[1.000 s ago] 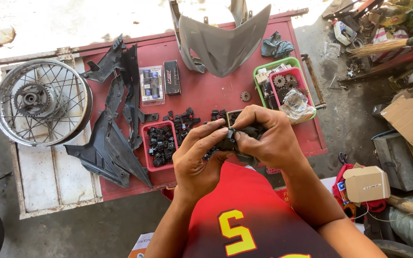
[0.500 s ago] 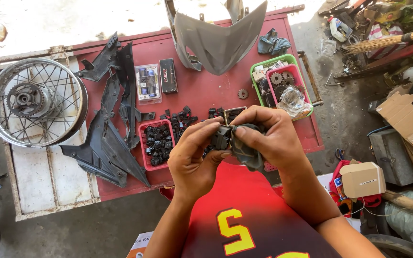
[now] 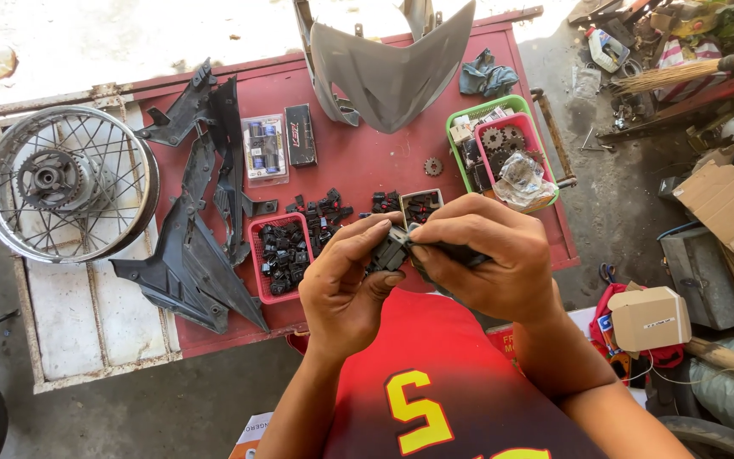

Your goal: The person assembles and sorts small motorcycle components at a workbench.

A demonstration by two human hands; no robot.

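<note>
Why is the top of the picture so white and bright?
In the head view, strong sun washes out the ground above the red table, so detail is lost there; the hands and the small black part stay fairly sharp; the spoked wheel bulges slightly near the left edge from lens distortion.

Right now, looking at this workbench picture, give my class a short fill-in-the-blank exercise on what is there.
1. Both hands, left hand and right hand, grip a small black ____ part.
2. The spoked wheel lies at the table's ____ end.
3. The small red tray holds many ____ parts.
4. The sprockets lie in a pink tray inside a ____ basket.

Missing words: plastic; left; black; green
</note>
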